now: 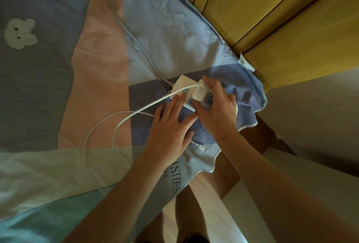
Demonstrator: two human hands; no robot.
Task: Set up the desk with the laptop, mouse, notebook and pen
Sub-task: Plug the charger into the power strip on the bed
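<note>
Two bare forearms reach in from six o'clock over a bed covered by a patchwork sheet [108,63] of blue, pink and pale green blocks. At the centre, the right hand [215,110] curls its thumb and fingers around a white charger [199,95] that sits plugged into a white power strip [184,87], gripping it on both sides. At eight o'clock from that grip, the left hand [171,126] lies flat with straight fingers, its fingertips pressing the near edge of the power strip and its palm on the sheet. A white cable [108,122] leaves the charger toward nine o'clock, loops across the sheet, and its loose plug end [201,147] lies just beside the left wrist at four o'clock. The strip's own grey cord [124,26] runs off toward eleven o'clock. A white bear patch [19,33] sits at ten o'clock on the sheet. Yellow wooden boards [272,19] fill the one o'clock corner. None of the laptop, mouse, notebook or pen is in view.
</note>
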